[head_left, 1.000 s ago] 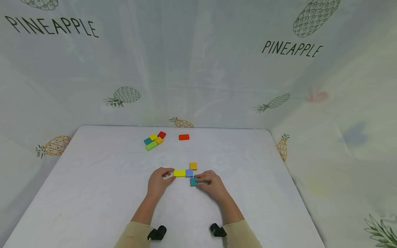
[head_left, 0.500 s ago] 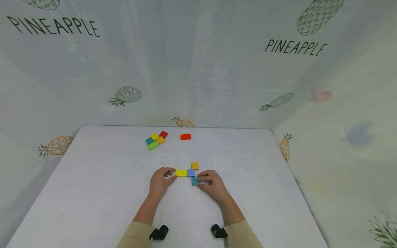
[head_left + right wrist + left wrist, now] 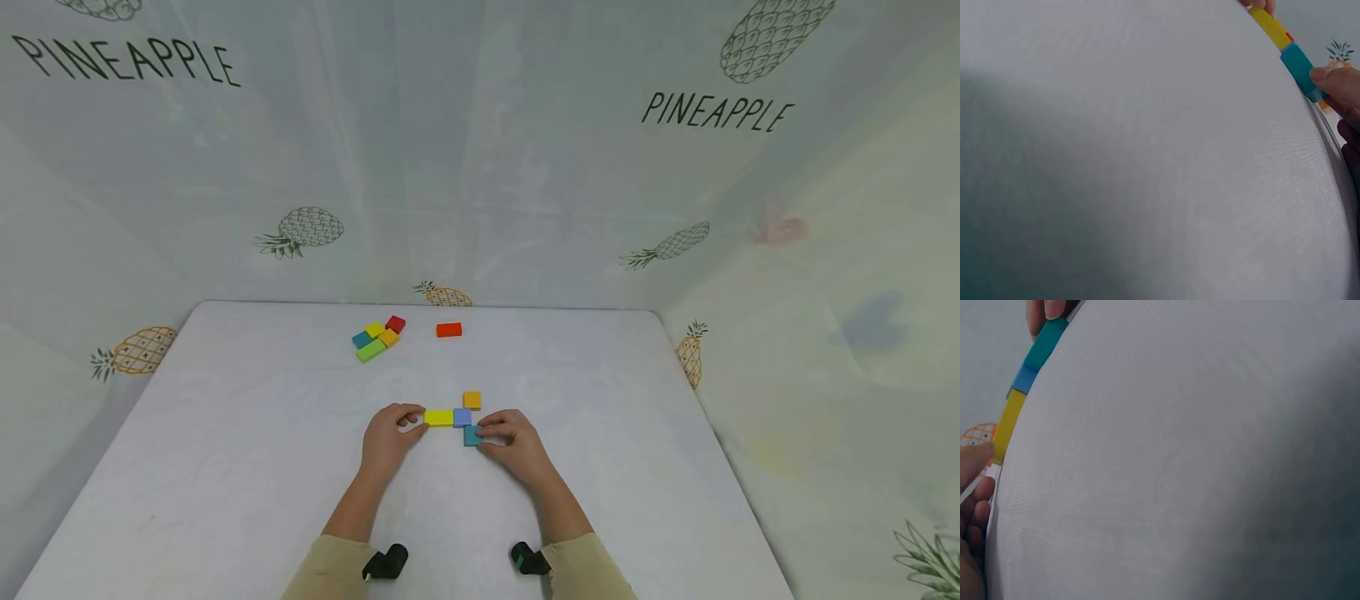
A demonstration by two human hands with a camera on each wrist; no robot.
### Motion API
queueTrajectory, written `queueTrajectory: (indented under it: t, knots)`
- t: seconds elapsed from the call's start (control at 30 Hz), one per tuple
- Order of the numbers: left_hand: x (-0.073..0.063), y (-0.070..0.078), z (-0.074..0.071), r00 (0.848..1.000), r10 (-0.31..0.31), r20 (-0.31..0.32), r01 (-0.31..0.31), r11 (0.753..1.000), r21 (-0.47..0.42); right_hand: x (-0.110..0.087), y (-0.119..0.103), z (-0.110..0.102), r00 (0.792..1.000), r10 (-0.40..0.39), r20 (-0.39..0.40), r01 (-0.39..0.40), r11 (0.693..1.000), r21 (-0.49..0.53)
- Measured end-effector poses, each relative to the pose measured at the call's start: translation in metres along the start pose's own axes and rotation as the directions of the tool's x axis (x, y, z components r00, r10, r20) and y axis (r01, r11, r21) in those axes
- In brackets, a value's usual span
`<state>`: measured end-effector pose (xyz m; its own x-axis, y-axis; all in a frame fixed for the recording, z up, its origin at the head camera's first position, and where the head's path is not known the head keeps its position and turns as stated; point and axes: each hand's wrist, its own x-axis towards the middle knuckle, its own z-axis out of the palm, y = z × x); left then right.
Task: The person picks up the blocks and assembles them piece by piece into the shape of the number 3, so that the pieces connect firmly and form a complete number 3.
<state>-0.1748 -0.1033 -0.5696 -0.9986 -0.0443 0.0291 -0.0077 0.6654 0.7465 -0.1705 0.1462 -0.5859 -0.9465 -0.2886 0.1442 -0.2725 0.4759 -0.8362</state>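
Note:
In the head view a long yellow block (image 3: 438,418) lies end to end with a blue block (image 3: 462,417). An orange-yellow block (image 3: 472,400) sits at the blue one's far side, a little to the right. My left hand (image 3: 387,437) pinches the yellow block's left end between thumb and a finger. With thumb and fingers my right hand (image 3: 516,446) holds a teal block (image 3: 472,436) against the near side of the blue block, offset to the right. In the right wrist view, the thumb (image 3: 1338,81) presses on the teal block, whose right end is partly hidden.
Toward the back of the white table (image 3: 300,467) lies a cluster of several blocks, among them a green block (image 3: 371,351) and a dark red block (image 3: 395,323). A separate orange-red block (image 3: 449,330) lies to their right. A pineapple-print sheet (image 3: 480,167) hangs behind the table.
The right hand has moved the teal block slightly away from me, closer to the blue block. The left hand keeps its grip on the yellow block. The head view has shifted a little.

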Motion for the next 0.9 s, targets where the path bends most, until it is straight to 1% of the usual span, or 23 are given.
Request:
queueTrajectory:
  t: [0.3,0.53,0.73,0.9]
  knots:
    - [-0.0012,0.0006,-0.0015,1.000,0.009,-0.001,-0.009,1.000,-0.004,-0.0005,-0.0010,-0.0003,1.000,0.007,0.000,-0.007,1.000,0.001]
    - [-0.0021,0.0038,-0.0028,1.000,-0.016,0.010,0.016,1.000,0.001,-0.0001,-0.0017,-0.0007,1.000,0.012,-0.007,-0.012,1.000,-0.001]
    - [-0.0022,0.0044,-0.0013,1.000,-0.026,0.000,0.026,1.000,-0.003,0.0000,-0.0014,-0.0010,1.000,0.002,-0.009,-0.002,1.000,0.003]
    - [-0.0011,0.0022,-0.0003,1.000,-0.017,-0.002,0.017,1.000,0.000,0.0008,-0.0009,-0.0010,1.000,-0.013,-0.014,0.013,1.000,0.002]
